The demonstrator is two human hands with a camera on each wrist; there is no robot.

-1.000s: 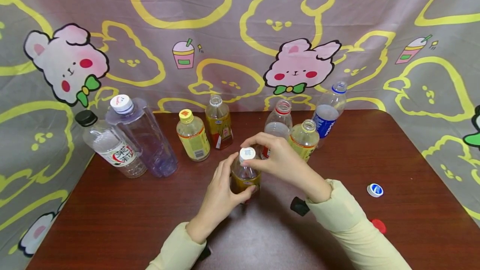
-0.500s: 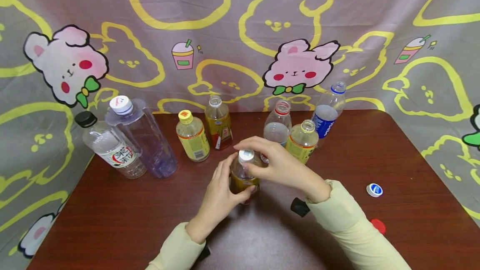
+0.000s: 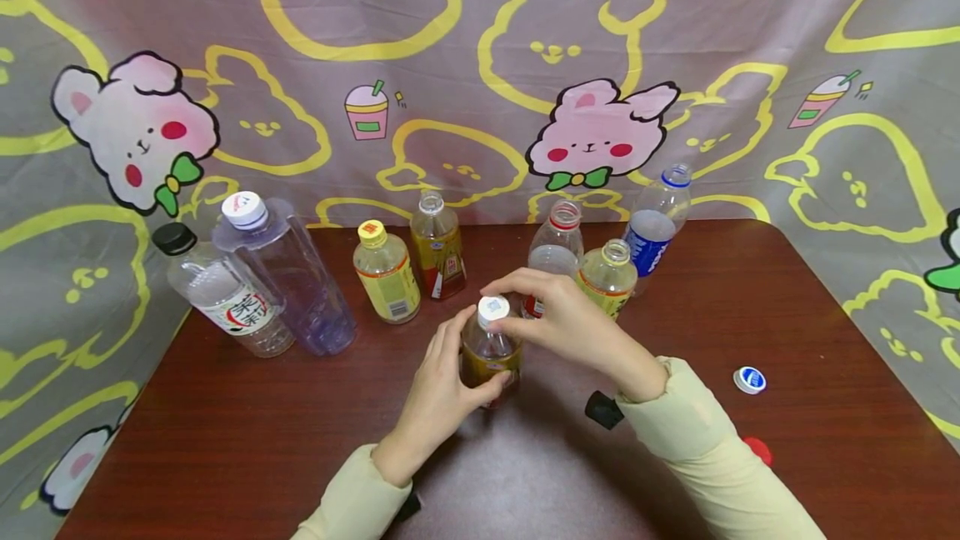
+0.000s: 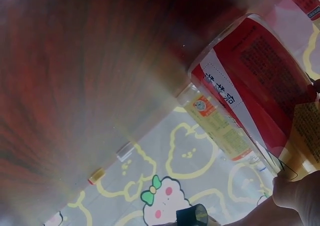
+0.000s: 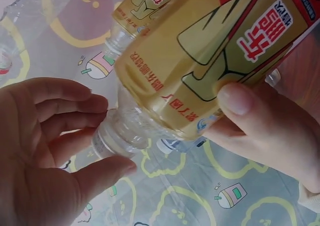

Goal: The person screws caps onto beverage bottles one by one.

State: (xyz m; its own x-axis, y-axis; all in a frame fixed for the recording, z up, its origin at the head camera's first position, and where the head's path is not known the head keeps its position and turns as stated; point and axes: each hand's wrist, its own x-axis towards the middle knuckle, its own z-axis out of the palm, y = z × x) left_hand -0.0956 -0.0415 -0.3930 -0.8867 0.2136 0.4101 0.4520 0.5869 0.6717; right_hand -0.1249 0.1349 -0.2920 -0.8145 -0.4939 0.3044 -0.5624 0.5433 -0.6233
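An upright drink bottle (image 3: 491, 347) with a gold and red label stands mid-table in the head view. My left hand (image 3: 442, 373) grips its body from the left, thumb in front. My right hand (image 3: 562, 319) reaches over from the right, thumb and fingers at the white cap (image 3: 493, 310) on the neck. The right wrist view shows the cap (image 5: 107, 142) between that hand's thumb and fingers, with the left thumb pressed on the label (image 5: 200, 60). In the left wrist view the label's red lower part (image 4: 265, 65) fills the right side.
Behind, left to right, stand a black-capped bottle (image 3: 238, 311), a tall purplish bottle (image 3: 300, 282), a yellow-capped bottle (image 3: 388, 277) and several uncapped bottles, including one gold-labelled (image 3: 438, 248) and one blue-labelled (image 3: 651, 244). A blue-and-white cap (image 3: 750, 380) and a red cap (image 3: 759, 451) lie at right.
My right thumb and fingers dipped and turned about the white cap half a second ago, and are now back near their first position. The left hand and the bottle have hardly moved.
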